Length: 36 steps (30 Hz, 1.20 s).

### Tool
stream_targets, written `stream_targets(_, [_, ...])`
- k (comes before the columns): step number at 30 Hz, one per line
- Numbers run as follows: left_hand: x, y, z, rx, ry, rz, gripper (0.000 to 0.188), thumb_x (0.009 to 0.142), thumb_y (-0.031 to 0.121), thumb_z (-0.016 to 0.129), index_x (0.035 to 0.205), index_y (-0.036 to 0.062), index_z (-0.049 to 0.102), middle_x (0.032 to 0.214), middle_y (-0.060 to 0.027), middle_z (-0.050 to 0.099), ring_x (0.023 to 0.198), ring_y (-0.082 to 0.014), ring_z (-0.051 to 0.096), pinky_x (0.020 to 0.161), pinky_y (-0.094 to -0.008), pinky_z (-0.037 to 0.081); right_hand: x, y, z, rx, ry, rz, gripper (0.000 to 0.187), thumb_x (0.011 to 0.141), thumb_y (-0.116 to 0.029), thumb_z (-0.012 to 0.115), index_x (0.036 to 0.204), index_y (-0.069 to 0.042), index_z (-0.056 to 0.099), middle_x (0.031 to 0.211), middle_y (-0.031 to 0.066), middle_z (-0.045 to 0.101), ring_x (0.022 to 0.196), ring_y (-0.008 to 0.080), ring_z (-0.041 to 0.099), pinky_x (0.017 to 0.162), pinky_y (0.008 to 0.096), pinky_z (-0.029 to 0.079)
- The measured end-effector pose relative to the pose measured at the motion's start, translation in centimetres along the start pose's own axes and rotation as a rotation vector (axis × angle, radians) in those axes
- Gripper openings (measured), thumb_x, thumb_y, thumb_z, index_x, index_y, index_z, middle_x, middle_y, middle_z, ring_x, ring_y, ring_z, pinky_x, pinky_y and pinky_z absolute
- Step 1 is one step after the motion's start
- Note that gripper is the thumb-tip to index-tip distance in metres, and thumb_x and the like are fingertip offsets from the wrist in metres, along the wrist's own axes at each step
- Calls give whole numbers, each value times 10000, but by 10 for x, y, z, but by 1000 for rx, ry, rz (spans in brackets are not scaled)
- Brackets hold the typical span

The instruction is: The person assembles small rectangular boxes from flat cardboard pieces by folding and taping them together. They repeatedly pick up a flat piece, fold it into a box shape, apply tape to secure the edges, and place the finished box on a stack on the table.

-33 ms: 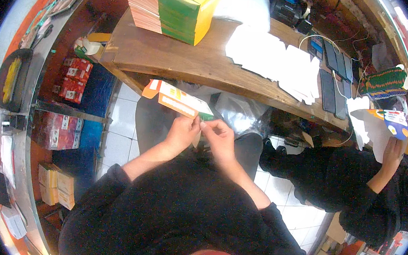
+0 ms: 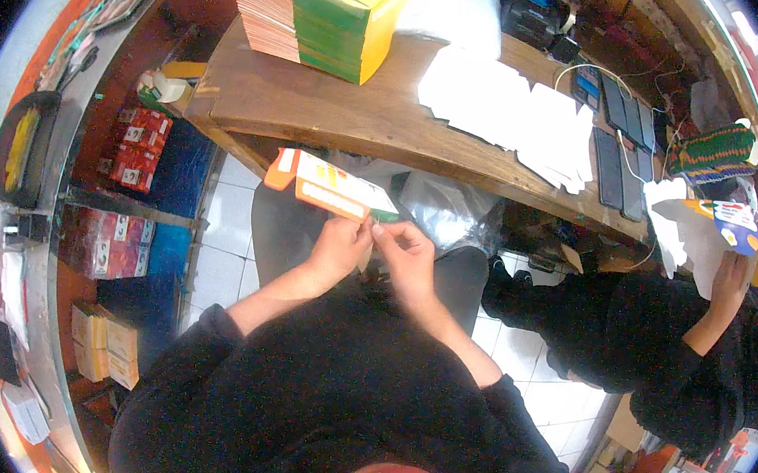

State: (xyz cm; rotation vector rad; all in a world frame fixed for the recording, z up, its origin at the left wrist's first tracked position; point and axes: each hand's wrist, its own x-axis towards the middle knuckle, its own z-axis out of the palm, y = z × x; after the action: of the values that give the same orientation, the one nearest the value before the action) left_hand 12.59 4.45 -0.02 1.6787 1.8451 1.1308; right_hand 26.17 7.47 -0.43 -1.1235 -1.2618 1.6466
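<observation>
An orange, white and green printed carton [image 2: 332, 197], partly folded, is held tilted above my lap. My left hand [image 2: 338, 249] is closed on its near edge, by the green end. The fingertips of my right hand [image 2: 407, 256] pinch together at that same corner, right against the left fingers. What exactly the right fingertips grip is too small to tell apart from the carton's edge. Both forearms come up in dark sleeves.
On the wooden table [image 2: 255, 97] stand a green and yellow stack of cartons [image 2: 340, 28], pink fanned sheets [image 2: 264, 7], white papers [image 2: 475, 95] and several phones [image 2: 606, 167]. At right a person's hand [image 2: 731, 279] holds a printed, colourful sheet [image 2: 734, 230]. Shelves with red boxes [image 2: 139, 150] flank my left.
</observation>
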Motion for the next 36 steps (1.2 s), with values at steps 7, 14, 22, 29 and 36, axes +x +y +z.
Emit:
stream_targets(7, [0,-2,1,-148,-60,-62,166,928,99,495,1014,-16,578,921,-209,621,884,-374,608,795,-431,469,8,-3,-1,-521,-44,-411,215,888,-120,668,1065,4,672,1044,143,609,1006,231,574,890,315,450])
stream_targets(14, [-9,-8,11,-263,-311,-71,228,883,171,585,1045,17,630,964,-220,672,927,-381,660,792,-435,507,11,-49,13,-809,-101,-621,296,883,-161,601,1171,-92,625,1081,159,612,1055,343,588,894,425,481])
stream_targets(22, [16,-16,-50,-972,-272,-543,397,997,374,513,1114,7,609,936,-118,689,824,-187,679,756,-304,550,31,-64,-21,-906,-187,-455,220,867,-42,590,1072,-87,655,989,137,667,922,339,650,780,388,525])
stream_targets(29, [16,-13,-53,-1021,-271,-604,275,975,261,575,1055,3,627,912,-103,697,801,-174,686,719,-280,561,31,-63,-25,-795,-237,-506,98,862,-105,668,941,-51,690,898,114,664,793,269,644,681,338,505])
stream_targets(36, [17,-5,-29,-465,-25,-299,216,913,75,605,1101,-9,671,905,-117,720,774,-172,698,702,-279,539,31,-46,-19,-524,-93,-289,142,843,-134,743,812,-11,679,807,52,648,747,126,593,643,267,459])
